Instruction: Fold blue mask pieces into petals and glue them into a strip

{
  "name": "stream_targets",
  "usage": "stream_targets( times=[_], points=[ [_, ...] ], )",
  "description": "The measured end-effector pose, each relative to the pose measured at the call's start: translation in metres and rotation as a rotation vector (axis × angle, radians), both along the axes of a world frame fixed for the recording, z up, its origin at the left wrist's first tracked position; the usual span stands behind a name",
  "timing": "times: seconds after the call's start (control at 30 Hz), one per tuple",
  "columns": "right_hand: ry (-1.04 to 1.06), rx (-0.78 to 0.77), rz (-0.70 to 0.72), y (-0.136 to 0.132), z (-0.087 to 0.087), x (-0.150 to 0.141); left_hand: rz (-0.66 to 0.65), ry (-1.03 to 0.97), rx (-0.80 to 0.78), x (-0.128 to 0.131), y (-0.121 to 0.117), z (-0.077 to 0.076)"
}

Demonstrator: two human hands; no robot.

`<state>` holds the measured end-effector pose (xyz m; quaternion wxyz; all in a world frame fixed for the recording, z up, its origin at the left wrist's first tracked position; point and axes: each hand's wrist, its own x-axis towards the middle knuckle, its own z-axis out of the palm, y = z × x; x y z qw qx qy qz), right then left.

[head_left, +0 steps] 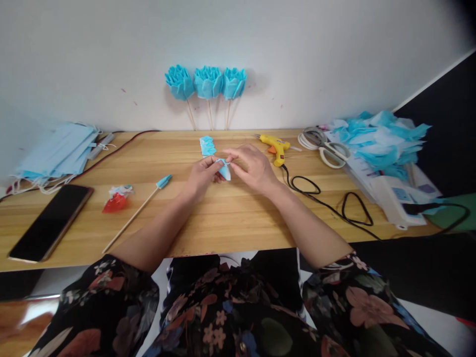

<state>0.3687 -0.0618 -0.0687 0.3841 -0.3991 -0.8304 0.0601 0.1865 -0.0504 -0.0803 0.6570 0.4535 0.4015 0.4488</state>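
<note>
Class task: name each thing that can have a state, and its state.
Blue piece: held
Left hand: pinching it
Right hand: touching its edge
Flowers: standing against wall
Stick: lying, tip wrapped
Phone: face up, screen dark
Masks: piled
Scraps: heaped
Glue gun: lying sideways
Scissors: open or shut unclear
Power strip: plug inserted

Here we go: my left forearm (159,225) and right forearm (310,223) slant inward, my left hand (204,174) pinching thumb against fingers, my right hand (250,166) close beside it, back upward, index finger (232,150) stretched leftward.
</note>
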Motion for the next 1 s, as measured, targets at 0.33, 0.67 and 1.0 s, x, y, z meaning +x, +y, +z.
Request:
stream_targets(
  times=[0.33, 0.67, 1.0],
  points=[
    [-0.068, 0.064, -0.015, -0.0031, 0.0052, 0.0003, -0.077, -0.134, -0.007, -0.0044, 0.0026, -0.0026],
    [-0.031, 0.062, 0.000, -0.0036, 0.0039, -0.0007, -0.082, -0.114, 0.005, -0.0040, 0.0037, -0.0053],
    [0.497, -0.510, -0.017, -0.0001, 0.0035, -0.0029, -0.036, -0.135, 0.025, -0.0023, 0.0024, -0.0019]
  ],
)
